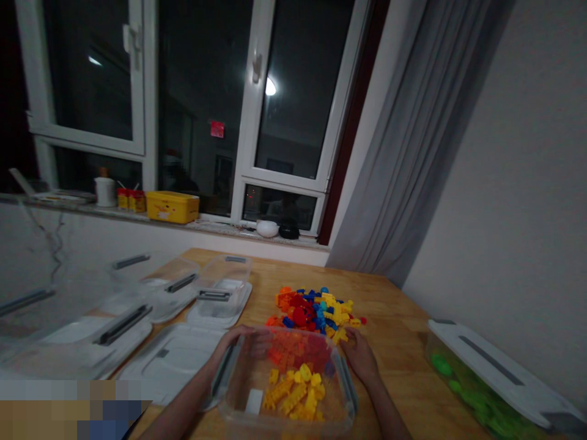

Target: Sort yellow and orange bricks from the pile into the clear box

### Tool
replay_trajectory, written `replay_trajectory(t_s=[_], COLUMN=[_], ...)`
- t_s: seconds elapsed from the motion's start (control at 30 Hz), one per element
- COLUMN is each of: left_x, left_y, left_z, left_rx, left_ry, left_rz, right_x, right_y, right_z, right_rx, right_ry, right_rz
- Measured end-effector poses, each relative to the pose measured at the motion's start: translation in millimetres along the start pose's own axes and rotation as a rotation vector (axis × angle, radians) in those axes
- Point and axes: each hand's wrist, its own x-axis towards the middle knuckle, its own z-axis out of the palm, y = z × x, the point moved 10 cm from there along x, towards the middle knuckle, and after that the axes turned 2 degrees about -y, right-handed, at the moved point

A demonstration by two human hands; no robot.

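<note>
The yellow box beyond the clear bin bears illegible markings.

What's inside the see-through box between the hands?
Yellow blocks lie in a loose heap inside the see-through box. Reddish blocks seem to show through its far wall. The yellow heap covers whatever is beneath it, and I can't tell whether the white rectangle is inside.

Hands beside bin of yellow bricks
</note>
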Motion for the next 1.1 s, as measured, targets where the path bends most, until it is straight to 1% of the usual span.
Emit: replay_trajectory(t_s=[0.1, 0.17, 0.23, 0.33, 0.5, 0.67, 0.9, 1.1], left_x=[-1.9, -2.5, -2.3, -1.3, 0.2, 0.7, 2.4, 0.7], left_y=[4.8, 4.3, 3.1, 4.2, 2.3, 4.9, 2.5, 1.0], left_z=[5.9, 8.6, 7.6, 2.6, 2.3, 5.3, -2.8, 2.9], left_rx=[0.055, 0.050, 0.052, 0.067, 0.034, 0.060, 0.029, 0.050], left_ry=[-0.026, -0.040, -0.036, -0.022, -0.045, -0.046, -0.044, -0.074], left_rz=[0.039, 0.031, 0.019, 0.039, 0.033, 0.024, 0.039, 0.011], right_x=[-0.1, -0.4, -0.8, -1.2, -0.8, -0.3, -1.2, -0.6], right_y=[-1.8, -2.1, -2.2, -2.9, -5.6, -11.7, -17.6, -13.4], right_z=[-0.2, -0.7, -1.0, -1.8, -3.9, -10.3, -15.7, -12.8], right_rx=[0.017, 0.028, 0.040, 0.056, 0.065, 0.026, -0.041, -0.026], right_ry=[-0.003, -0.001, 0.001, 0.008, 0.019, 0.048, 0.060, 0.054], right_rz=[-0.002, 0.007, 0.016, 0.020, 0.016, 0.006, 0.014, 0.029])
